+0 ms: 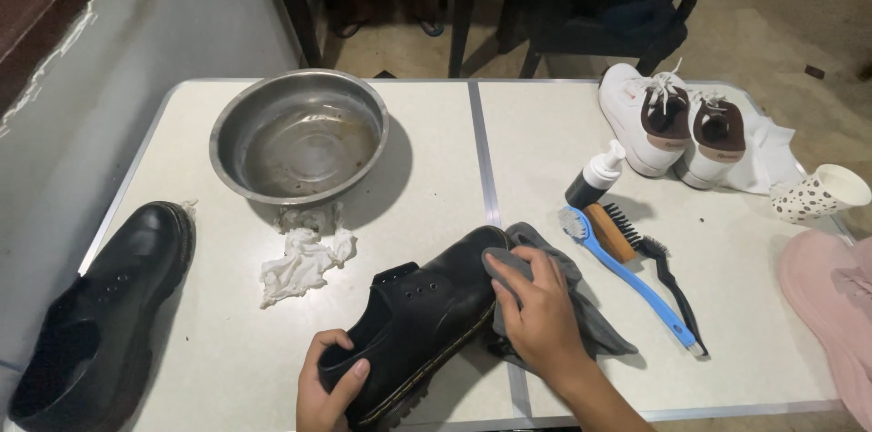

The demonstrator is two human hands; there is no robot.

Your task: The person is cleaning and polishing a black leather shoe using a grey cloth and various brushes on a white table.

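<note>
A black leather shoe [427, 305] lies near the table's front edge. My left hand [324, 387] grips its heel, thumb inside the opening. Over the toe end, my right hand [538, 309] presses a grey cloth [581, 305] against the leather. The second black shoe [104, 305] rests alone at the table's left edge.
A steel bowl [300, 137] holding a little murky water stands at the back left, with crumpled white tissue [304, 259] in front of it. Blue brush [627, 278], black brush [658, 264] and a small bottle [597, 178] lie right of centre. White sneakers [672, 123], spotted cup [822, 193], pink cloth [831, 296].
</note>
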